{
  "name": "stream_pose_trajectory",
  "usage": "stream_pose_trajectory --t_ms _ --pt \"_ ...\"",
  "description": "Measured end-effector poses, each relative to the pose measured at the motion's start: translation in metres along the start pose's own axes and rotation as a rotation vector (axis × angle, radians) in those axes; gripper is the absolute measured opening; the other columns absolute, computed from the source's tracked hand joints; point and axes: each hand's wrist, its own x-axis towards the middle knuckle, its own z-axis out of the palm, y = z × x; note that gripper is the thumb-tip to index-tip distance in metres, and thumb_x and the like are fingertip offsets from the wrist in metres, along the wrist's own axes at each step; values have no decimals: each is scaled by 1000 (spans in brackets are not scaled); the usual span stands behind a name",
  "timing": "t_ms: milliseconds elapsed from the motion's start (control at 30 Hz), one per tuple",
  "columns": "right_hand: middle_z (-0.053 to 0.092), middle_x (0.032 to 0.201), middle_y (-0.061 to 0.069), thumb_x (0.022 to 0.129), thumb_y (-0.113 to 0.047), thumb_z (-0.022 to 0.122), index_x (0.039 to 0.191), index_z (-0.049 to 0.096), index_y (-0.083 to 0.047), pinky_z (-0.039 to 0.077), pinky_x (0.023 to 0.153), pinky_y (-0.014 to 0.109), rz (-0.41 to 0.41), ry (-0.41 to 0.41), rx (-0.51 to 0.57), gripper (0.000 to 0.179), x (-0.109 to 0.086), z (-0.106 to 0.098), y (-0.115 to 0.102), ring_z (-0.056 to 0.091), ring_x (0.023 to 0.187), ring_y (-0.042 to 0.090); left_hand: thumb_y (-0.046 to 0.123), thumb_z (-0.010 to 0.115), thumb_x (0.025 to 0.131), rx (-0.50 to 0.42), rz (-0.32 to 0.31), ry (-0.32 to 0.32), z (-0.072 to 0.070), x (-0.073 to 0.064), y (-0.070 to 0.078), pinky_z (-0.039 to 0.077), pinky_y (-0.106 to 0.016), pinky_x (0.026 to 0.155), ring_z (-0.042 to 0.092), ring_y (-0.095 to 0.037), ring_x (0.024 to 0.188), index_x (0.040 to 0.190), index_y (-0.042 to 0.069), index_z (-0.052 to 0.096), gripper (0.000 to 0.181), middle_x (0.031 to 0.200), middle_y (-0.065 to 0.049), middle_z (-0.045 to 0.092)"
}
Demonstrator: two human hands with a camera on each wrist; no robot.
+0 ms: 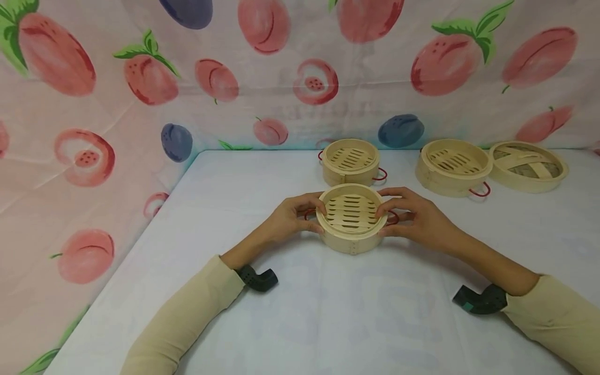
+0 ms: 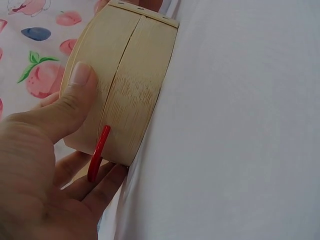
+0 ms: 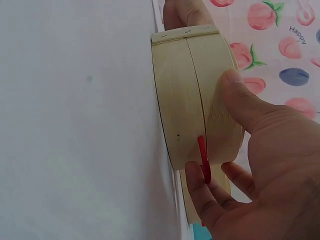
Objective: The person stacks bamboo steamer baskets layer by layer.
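Note:
Between both hands is a small round bamboo steamer basket point(image 1: 352, 244) with a slatted inside and red loop handles. My left hand point(image 1: 296, 214) grips its left side, index finger over the rim and thumb on the outer wall. On the opposite side my right hand point(image 1: 419, 217) holds it the same way. The left wrist view shows the left thumb on the bamboo wall, with a red handle point(image 2: 99, 154) by the fingers. In the right wrist view, the other red handle point(image 3: 204, 159) passes close to the right fingertips. The basket's base looks to be on or just above the white table.
Right behind stands another steamer basket point(image 1: 344, 177) with red handles. Farther right is a larger steamer basket point(image 1: 445, 182), beside a woven bamboo lid point(image 1: 527, 179). A fruit-patterned cloth point(image 1: 262, 104) hangs behind the white table point(image 1: 328, 312).

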Motion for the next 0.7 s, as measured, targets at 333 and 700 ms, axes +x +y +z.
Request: stream_pose_trajectory --t_ms 333,700 --pt "47 133 7 75 -14 82 99 69 -15 54 73 24 8 3 -12 27 1 0 3 58 91 12 -8 78 71 20 -3 3 -1 2 1 44 -33 98 47 -20 127 100 -2 62 33 141 -13 47" --pt "46 135 8 78 -17 80 105 68 -16 54 77 25 29 -36 -10 30 -1 -4 0 58 95 16 -10 73 78 -70 12 52 -3 -11 4 43 -40 99 54 -27 120 116 -2 60 41 135 -13 53"
